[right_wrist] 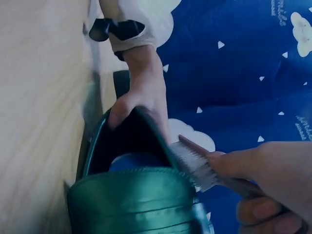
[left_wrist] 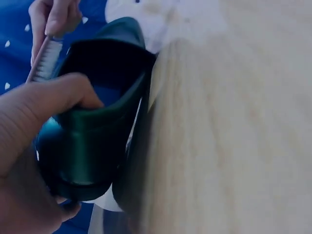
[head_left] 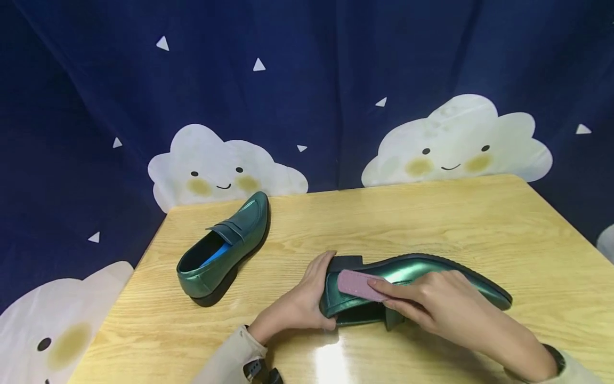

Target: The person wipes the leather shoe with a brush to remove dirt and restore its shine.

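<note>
A shiny green loafer [head_left: 412,269] lies on its side, its black sole facing the back of the table and its toe to the right. My left hand [head_left: 307,298] grips its heel, with the thumb hooked inside the opening, as the left wrist view shows. Between the thumb and fingers of my right hand [head_left: 446,301] is a pink brush [head_left: 357,284]. Its pale bristles [right_wrist: 195,163] lie against the side of the shoe near the heel. The matching loafer [head_left: 225,248] stands upright at the left, with a blue insole inside.
The light wooden table [head_left: 307,224] extends behind and to both sides of the shoes. A dark blue curtain [head_left: 326,80] with smiling clouds and white triangles hangs along the table's back edge. A dark band [head_left: 261,370] circles the left wrist.
</note>
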A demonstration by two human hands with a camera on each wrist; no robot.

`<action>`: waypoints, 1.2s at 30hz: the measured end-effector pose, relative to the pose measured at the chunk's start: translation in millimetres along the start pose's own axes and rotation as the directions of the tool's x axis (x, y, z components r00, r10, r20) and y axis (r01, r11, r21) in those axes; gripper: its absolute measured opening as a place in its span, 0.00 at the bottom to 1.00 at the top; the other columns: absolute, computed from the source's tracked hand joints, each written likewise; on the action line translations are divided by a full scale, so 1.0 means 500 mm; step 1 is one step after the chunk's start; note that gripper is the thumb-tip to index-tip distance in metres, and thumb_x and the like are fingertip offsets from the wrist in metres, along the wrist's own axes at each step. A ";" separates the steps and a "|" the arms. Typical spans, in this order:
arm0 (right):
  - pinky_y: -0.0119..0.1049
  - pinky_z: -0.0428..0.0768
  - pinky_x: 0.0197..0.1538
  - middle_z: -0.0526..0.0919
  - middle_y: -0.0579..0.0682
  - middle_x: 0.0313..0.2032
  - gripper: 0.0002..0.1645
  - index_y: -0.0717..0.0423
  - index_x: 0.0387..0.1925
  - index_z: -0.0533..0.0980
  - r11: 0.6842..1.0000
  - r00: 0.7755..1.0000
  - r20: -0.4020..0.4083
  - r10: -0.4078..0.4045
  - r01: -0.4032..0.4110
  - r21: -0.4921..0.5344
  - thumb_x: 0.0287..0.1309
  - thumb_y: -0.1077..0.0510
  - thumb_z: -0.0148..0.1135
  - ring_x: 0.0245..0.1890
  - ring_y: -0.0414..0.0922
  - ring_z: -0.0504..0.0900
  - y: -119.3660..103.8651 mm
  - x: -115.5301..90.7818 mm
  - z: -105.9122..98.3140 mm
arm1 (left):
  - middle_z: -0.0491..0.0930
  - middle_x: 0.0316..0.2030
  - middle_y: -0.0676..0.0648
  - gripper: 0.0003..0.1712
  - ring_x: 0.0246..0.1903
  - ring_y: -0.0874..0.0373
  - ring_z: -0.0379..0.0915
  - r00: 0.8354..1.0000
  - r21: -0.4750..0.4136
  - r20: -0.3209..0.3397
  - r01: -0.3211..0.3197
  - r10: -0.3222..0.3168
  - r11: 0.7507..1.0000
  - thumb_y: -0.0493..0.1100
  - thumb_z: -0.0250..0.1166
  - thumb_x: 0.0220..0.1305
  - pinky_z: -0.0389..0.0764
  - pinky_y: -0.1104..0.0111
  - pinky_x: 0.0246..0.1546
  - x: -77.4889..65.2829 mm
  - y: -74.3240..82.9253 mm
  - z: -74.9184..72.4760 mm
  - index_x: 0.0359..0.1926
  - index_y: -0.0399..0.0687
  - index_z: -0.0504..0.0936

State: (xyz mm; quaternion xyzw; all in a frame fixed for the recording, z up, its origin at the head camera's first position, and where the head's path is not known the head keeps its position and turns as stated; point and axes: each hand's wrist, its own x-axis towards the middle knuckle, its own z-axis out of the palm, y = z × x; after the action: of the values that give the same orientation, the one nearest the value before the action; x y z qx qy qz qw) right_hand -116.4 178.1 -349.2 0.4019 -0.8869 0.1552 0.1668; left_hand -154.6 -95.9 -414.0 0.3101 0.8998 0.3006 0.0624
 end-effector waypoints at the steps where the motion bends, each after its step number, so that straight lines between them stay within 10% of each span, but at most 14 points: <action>1: 0.23 0.51 0.17 0.50 0.25 0.13 0.22 0.33 0.56 0.78 1.000 1.000 0.000 0.000 0.000 -0.014 0.58 0.46 0.64 0.14 0.24 0.49 0.003 0.005 0.006 | 0.45 0.71 0.41 0.73 0.70 0.51 0.43 1.000 -0.008 0.022 -0.017 0.017 1.000 0.42 0.79 0.31 0.62 0.59 0.64 0.003 -0.003 0.001 0.74 0.43 0.39; 14: 0.18 0.45 0.17 0.49 0.27 0.14 0.23 0.33 0.58 0.76 0.951 0.955 0.034 -0.295 0.290 0.103 0.61 0.47 0.63 0.16 0.22 0.42 -0.018 0.001 0.035 | 0.50 0.64 0.41 0.75 0.65 0.50 0.46 0.986 -0.011 0.080 -0.149 0.149 0.989 0.51 0.84 0.25 0.56 0.58 0.67 0.018 -0.023 0.001 0.69 0.39 0.44; 23: 0.21 0.41 0.17 0.46 0.30 0.13 0.26 0.38 0.56 0.79 0.977 0.971 -0.123 -0.207 0.199 -0.074 0.73 0.41 0.37 0.17 0.26 0.39 -0.003 0.019 0.054 | 0.49 0.65 0.41 0.71 0.65 0.53 0.46 0.987 -0.051 0.099 -0.124 0.128 0.991 0.43 0.78 0.27 0.58 0.61 0.66 0.017 -0.027 0.003 0.70 0.41 0.43; 31: 0.19 0.43 0.16 0.48 0.27 0.14 0.21 0.34 0.59 0.76 0.959 0.963 0.027 -0.269 0.265 0.102 0.65 0.47 0.58 0.16 0.23 0.41 -0.023 0.001 0.041 | 0.48 0.66 0.39 0.73 0.67 0.49 0.44 0.981 -0.015 0.108 -0.160 0.161 0.987 0.52 0.82 0.31 0.56 0.58 0.67 0.015 -0.031 0.000 0.70 0.39 0.42; 36: 0.21 0.42 0.18 0.47 0.29 0.13 0.23 0.37 0.57 0.78 0.988 0.985 -0.082 -0.150 0.146 -0.050 0.72 0.42 0.42 0.17 0.26 0.40 -0.007 0.005 0.047 | 0.47 0.67 0.39 0.73 0.68 0.50 0.43 0.983 -0.024 0.121 -0.133 0.135 0.991 0.45 0.79 0.29 0.56 0.60 0.67 0.013 -0.029 0.000 0.71 0.38 0.41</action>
State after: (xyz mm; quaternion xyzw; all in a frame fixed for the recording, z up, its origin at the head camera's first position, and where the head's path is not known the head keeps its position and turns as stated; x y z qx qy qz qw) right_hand -119.4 164.4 -368.8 0.4561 -0.8498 0.1396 0.2243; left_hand -167.4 -100.9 -422.0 0.3871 0.8690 0.2917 0.0996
